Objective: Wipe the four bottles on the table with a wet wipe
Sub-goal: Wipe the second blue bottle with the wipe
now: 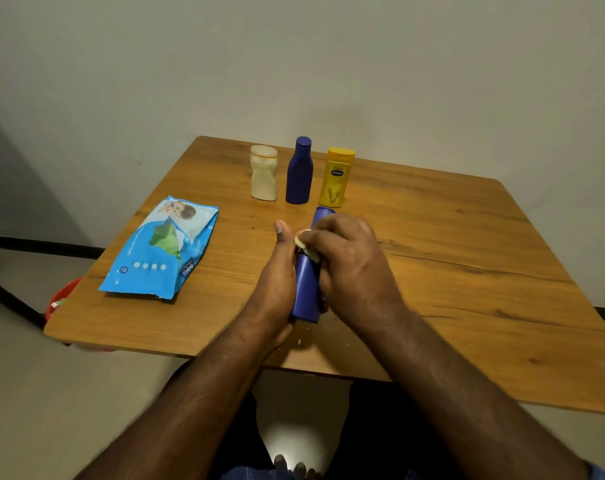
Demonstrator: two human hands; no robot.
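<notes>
A tall blue bottle (pixel 307 287) is tilted away from me above the wooden table (pixel 467 258), its cap end pointing toward the far row. My left hand (pixel 278 271) grips its left side, thumb up. My right hand (pixel 346 261) presses a small crumpled white wet wipe (pixel 303 242) against the bottle's upper part. Three bottles stand upright at the back: a white one (pixel 264 174), a dark blue one (pixel 299 173) and a yellow one (pixel 336 178).
A light blue pack of wet wipes (pixel 162 251) lies on the table's left side. A red object (pixel 60 299) sits on the floor beyond the left corner. Small white crumbs lie near the front edge. A plain wall stands behind the table.
</notes>
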